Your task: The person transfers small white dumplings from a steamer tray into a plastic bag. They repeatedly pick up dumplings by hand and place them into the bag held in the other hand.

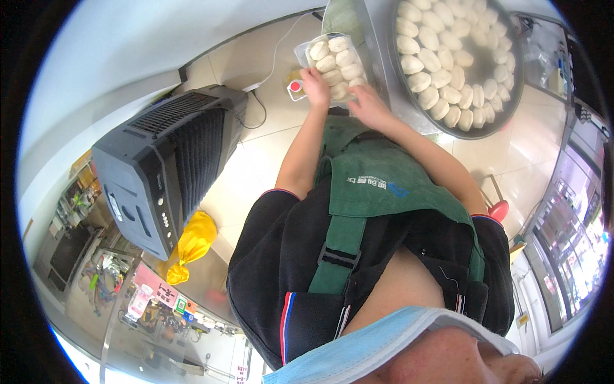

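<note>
A clear plastic bag or tray holds two rows of pale, oval dough buns before me, near a metal surface. My left hand grips its lower left edge. My right hand is at the lower right bun, fingertips on or beside it; whether it holds the bun is not clear. To the right stands a large round dark pan with many similar pale buns set in rings, with a bare patch near its middle.
A black air cooler stands at left, with a tied yellow bag beside it. An oil jug with a red cap is on the floor by my left hand. A white cable runs behind. A red object lies at right.
</note>
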{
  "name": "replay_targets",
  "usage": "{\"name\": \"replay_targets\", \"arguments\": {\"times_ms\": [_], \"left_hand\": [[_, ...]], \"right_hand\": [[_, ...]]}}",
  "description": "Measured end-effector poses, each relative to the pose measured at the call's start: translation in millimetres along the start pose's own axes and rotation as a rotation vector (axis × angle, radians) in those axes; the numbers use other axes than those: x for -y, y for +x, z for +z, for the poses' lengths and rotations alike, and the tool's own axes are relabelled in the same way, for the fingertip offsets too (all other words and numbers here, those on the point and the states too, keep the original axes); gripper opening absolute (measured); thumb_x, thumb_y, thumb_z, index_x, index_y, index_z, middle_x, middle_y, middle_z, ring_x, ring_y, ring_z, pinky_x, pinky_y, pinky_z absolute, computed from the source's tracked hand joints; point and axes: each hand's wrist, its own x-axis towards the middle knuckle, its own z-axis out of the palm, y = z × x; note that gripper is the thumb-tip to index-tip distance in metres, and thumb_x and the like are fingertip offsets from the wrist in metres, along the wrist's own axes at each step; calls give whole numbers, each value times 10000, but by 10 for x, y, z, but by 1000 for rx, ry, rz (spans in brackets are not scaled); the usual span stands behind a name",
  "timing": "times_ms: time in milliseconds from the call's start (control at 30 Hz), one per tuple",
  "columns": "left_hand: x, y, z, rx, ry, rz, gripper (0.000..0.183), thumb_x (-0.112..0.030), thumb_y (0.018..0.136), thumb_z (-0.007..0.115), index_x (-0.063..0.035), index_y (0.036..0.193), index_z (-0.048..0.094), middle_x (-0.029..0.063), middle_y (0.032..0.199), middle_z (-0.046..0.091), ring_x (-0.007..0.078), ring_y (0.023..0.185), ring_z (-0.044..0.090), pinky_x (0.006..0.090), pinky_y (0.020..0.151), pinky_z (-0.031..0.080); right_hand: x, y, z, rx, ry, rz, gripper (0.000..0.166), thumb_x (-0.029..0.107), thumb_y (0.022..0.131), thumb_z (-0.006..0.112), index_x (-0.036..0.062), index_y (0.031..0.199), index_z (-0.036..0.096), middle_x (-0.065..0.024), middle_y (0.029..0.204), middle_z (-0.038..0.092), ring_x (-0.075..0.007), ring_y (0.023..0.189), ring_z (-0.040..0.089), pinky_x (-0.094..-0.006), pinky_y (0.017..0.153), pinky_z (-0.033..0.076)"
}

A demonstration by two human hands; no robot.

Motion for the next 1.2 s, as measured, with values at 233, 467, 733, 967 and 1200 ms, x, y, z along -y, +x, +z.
{"name": "replay_targets", "arguments": {"times_ms": [233, 467, 733, 967, 1200], "left_hand": [[38, 44, -48, 94, -254, -172, 439, -371, 1030, 437, 47, 1097, 553, 191, 980, 650, 284, 902, 617, 387, 808, 478], [35, 37, -170, 213, -602, -362, 577, -468, 1041, 363, 40, 1234, 556, 121, 1135, 642, 208, 1014, 611, 336, 871, 499], [-747, -91, -701, 206, -797, -335, 599, -451, 1056, 291, 45, 1355, 444, 168, 1277, 578, 251, 1127, 597, 364, 945, 511], [-1451, -130, -943, 236, -762, -228, 520, -386, 1066, 308, 35, 1337, 451, 159, 1267, 574, 236, 1117, 593, 358, 937, 510], [-1928, -256, -668, 310, -702, -113, 445, -333, 1067, 353, 49, 1186, 548, 114, 1108, 627, 172, 970, 577, 318, 878, 477]], "right_hand": [[-78, -15, 148, -37, -170, 34, 400, 149, 834, 634, -45, 1169, 529, -250, 1180, 501, -428, 1112, 490, -469, 970, 421], [137, 5, -24, -177, -368, -159, 347, 119, 781, 641, 49, 1118, 598, -186, 1113, 496, -362, 1064, 492, -464, 862, 441], [552, -61, -393, -252, -663, -323, 233, 186, 842, 535, 103, 1029, 647, -128, 1056, 558, -275, 1025, 514, -403, 841, 406], [947, -310, -893, -179, -653, -230, 226, 167, 825, 577, 91, 1030, 634, -158, 1074, 552, -309, 1055, 512, -395, 828, 488], [893, -669, -1622, -230, -485, -188, 372, 212, 730, 687, 112, 1085, 637, -199, 1069, 551, -365, 1036, 525, -420, 858, 523]]}}
